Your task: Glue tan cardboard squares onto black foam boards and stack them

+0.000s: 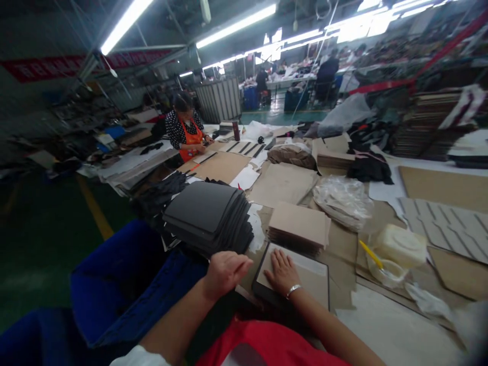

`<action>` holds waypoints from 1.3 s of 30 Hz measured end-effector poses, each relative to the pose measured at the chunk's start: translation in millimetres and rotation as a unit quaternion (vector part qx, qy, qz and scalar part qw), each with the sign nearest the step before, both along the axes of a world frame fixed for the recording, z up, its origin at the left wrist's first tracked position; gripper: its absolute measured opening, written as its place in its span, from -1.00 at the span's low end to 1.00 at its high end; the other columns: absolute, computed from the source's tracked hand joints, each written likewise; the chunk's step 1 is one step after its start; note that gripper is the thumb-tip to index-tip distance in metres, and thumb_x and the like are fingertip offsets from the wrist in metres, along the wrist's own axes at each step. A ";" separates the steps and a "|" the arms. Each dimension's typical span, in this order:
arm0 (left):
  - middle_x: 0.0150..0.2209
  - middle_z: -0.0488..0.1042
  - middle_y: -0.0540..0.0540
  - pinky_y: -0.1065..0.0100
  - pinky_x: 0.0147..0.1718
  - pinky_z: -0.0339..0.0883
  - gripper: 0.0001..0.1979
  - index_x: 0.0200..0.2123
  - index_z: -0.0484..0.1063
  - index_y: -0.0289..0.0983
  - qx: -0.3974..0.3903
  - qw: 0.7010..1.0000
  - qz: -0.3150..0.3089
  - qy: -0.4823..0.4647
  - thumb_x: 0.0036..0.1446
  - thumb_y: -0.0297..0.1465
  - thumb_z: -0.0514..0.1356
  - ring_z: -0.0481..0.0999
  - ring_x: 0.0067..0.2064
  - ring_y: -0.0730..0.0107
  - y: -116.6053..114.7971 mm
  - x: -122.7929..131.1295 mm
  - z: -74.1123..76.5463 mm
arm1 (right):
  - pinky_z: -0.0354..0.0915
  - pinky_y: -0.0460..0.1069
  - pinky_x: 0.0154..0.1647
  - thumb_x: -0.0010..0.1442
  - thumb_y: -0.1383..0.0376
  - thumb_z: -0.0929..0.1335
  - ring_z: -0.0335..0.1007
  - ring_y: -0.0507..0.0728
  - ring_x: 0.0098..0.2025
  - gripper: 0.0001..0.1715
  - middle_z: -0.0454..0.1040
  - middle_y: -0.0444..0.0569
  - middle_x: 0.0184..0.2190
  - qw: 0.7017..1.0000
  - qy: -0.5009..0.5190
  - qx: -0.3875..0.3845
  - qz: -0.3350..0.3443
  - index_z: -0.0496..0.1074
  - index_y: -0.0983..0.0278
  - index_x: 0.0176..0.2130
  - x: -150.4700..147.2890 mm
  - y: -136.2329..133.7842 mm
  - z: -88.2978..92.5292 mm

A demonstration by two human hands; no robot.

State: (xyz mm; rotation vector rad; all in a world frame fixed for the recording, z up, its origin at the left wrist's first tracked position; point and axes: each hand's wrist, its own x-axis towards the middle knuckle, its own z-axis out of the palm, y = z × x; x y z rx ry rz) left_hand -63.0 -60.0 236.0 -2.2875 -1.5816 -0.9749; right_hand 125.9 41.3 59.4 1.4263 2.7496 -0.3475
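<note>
My right hand [283,273] lies flat, fingers stretched out, on a beige board [310,284] that rests on a dark-edged stack at the table's near edge. A silver bracelet is on that wrist. My left hand [227,273] is curled closed in the air just left of the board; whether it holds anything is hidden. Beyond it stands a tall, slightly fanned stack of dark grey sheets [202,206]. Directly behind the board is a stack of beige sheets [299,223].
A blue bin [114,274] stands at the left below the table. A plastic tub [387,272] with a yellow-handled brush [370,253] sits at the right, near a clear plastic bag [343,201]. Across the table, a person in an orange apron [190,137] works.
</note>
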 end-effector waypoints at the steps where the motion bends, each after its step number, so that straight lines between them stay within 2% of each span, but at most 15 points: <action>1: -0.50 0.46 -0.02 0.46 -0.35 0.30 -0.88 -0.36 0.42 -0.28 0.043 0.998 0.039 -0.004 0.18 -0.41 0.11 0.43 -0.44 0.50 0.3 -17.7 13.7 | -0.27 0.18 0.30 0.19 -0.02 0.14 -0.24 0.26 0.35 -0.18 -0.07 0.14 0.31 1.000 0.004 -0.005 0.016 0.08 0.43 0.26 -2.7 0.6 2.1; 3: -0.31 0.51 -0.13 0.34 -0.15 0.31 -0.83 -0.23 0.43 -0.30 0.068 0.989 0.132 0.020 0.16 -0.34 0.14 0.47 -0.22 0.37 7.6 -54.3 32.1 | -0.24 0.18 0.30 0.19 -0.02 0.14 -0.24 0.25 0.35 -0.18 -0.07 0.13 0.31 0.999 0.010 -0.008 0.038 0.08 0.43 0.26 -0.7 1.9 3.8; 5: 0.01 0.41 -0.28 0.10 0.04 0.21 -0.53 0.00 0.35 -0.34 0.009 0.977 0.200 0.077 0.10 -0.16 0.17 0.34 0.08 0.13 18.9 -87.5 38.2 | -0.20 0.20 0.29 0.18 -0.01 0.15 -0.20 0.26 0.34 -0.19 -0.05 0.14 0.30 0.999 0.011 0.000 0.039 0.10 0.43 0.25 10.4 2.4 1.2; 8: 0.19 0.22 -0.32 -0.08 0.12 0.07 -0.25 0.17 0.20 -0.32 -0.118 0.959 0.211 0.151 0.03 0.04 0.12 0.18 0.21 0.01 29.8 -121.5 34.4 | -0.16 0.23 0.28 0.18 0.01 0.17 -0.14 0.27 0.32 -0.22 0.01 0.16 0.28 1.000 0.010 0.026 0.013 0.15 0.42 0.23 37.7 0.0 -8.0; 10: 0.15 0.28 -0.29 -0.08 0.13 0.06 -0.30 0.15 0.23 -0.30 -0.135 0.957 0.182 0.181 0.06 0.04 0.09 0.26 0.17 0.07 30.7 -132.6 31.1 | -0.13 0.25 0.26 0.17 0.02 0.20 -0.09 0.29 0.31 -0.26 0.07 0.18 0.26 0.999 0.013 0.041 -0.005 0.21 0.40 0.19 56.0 -3.4 -12.0; 13: 0.01 0.44 -0.26 0.03 0.08 0.20 -0.49 -0.01 0.39 -0.32 -0.059 0.966 0.112 0.223 0.13 -0.07 0.10 0.42 0.03 0.15 29.5 -138.7 31.4 | -0.07 0.29 0.24 0.17 0.04 0.21 0.05 0.31 0.25 -0.35 0.21 0.21 0.19 0.997 0.056 0.043 -0.014 0.31 0.37 0.12 70.1 -8.6 -6.5; 17: -0.22 0.55 -0.21 0.32 -0.19 0.44 -0.77 -0.14 0.43 -0.35 0.083 0.957 0.035 0.277 0.19 -0.39 0.10 0.54 -0.19 0.31 31.2 -138.0 44.4 | 0.05 0.24 0.21 0.19 0.00 0.17 0.20 0.28 0.17 -0.37 0.31 0.22 0.11 0.972 0.231 -0.042 -0.005 0.36 0.35 0.05 53.1 -11.2 26.6; 20: -0.26 0.55 -0.18 0.34 -0.21 0.45 -0.75 -0.08 0.38 -0.36 0.178 0.944 0.023 0.276 0.14 -0.49 0.13 0.55 -0.22 0.34 28.2 -120.4 61.9 | 0.17 0.22 0.13 0.16 -0.12 0.17 0.32 0.26 0.06 -0.33 0.40 0.20 0.02 0.891 0.391 -0.228 -0.033 0.39 0.29 0.00 23.7 -11.9 68.0; 21: -0.24 0.55 -0.19 0.33 -0.17 0.45 -0.72 -0.06 0.36 -0.36 0.193 0.944 0.006 0.267 0.13 -0.49 0.14 0.55 -0.19 0.33 25.5 -108.6 66.7 | 0.21 0.22 0.09 0.15 -0.16 0.17 0.36 0.25 0.02 -0.31 0.42 0.19 -0.01 0.839 0.440 -0.317 -0.045 0.40 0.27 -0.02 13.8 -12.5 83.5; 24: -0.15 0.53 -0.19 0.27 -0.07 0.41 -0.68 -0.03 0.35 -0.33 0.184 0.946 -0.108 0.245 0.12 -0.46 0.16 0.49 -0.04 0.28 15.0 -57.7 68.1 | 0.29 0.21 -0.04 0.09 -0.26 0.15 0.41 0.22 -0.04 -0.21 0.44 0.16 -0.04 0.615 0.564 -0.549 -0.050 0.35 0.25 -0.01 -8.7 -11.6 125.7; 26: -0.13 0.52 -0.20 0.26 -0.07 0.40 -0.71 -0.05 0.38 -0.33 0.152 0.939 -0.196 0.240 0.14 -0.44 0.15 0.46 -0.01 0.25 9.7 -19.7 54.6 | 0.34 0.15 -0.15 0.05 -0.26 0.20 0.44 0.18 -0.14 -0.22 0.48 0.10 -0.13 0.541 0.606 -0.582 -0.043 0.35 0.25 -0.02 -12.6 -5.3 140.5; 28: -0.13 0.51 -0.19 0.24 -0.09 0.40 -0.76 -0.10 0.41 -0.34 0.113 0.933 -0.253 0.228 0.13 -0.46 0.14 0.47 -0.04 0.24 7.3 12.8 29.6 | 0.36 0.06 -0.26 0.00 -0.18 0.32 0.44 0.13 -0.25 -0.29 0.51 0.03 -0.27 0.539 0.642 -0.541 -0.074 0.37 0.27 -0.06 -2.8 3.6 137.9; 31: -0.10 0.51 -0.18 0.18 -0.02 0.34 -0.79 -0.15 0.45 -0.33 0.041 0.942 -0.278 0.183 0.12 -0.47 0.16 0.46 -0.06 0.26 7.5 42.8 -21.2 | 0.32 -0.06 -0.41 -0.11 -0.01 0.45 0.39 0.05 -0.40 -0.39 0.49 -0.09 -0.41 0.582 0.633 -0.483 -0.165 0.40 0.29 -0.14 36.7 7.3 106.8; 35: 0.06 0.40 -0.22 0.03 0.15 0.12 -0.63 0.00 0.40 -0.29 -0.084 0.960 -0.222 0.147 0.13 -0.30 0.16 0.32 0.11 0.14 7.4 53.0 -87.8 | 0.28 -0.10 -0.46 -0.03 0.11 0.39 0.34 0.00 -0.48 -0.60 0.45 -0.15 -0.47 0.631 0.548 -0.448 -0.317 0.40 0.30 -0.23 100.2 -11.1 51.1; 39: 0.20 0.23 -0.25 -0.07 0.17 0.01 -0.45 0.14 0.28 -0.26 -0.220 0.944 -0.177 0.171 0.08 -0.23 0.20 0.19 0.21 0.03 7.7 58.2 -133.2 | 0.23 -0.12 -0.53 0.09 0.23 0.28 0.21 -0.05 -0.60 -0.79 0.34 -0.20 -0.59 0.718 0.419 -0.384 -0.402 0.37 0.32 -0.30 133.5 -25.3 20.4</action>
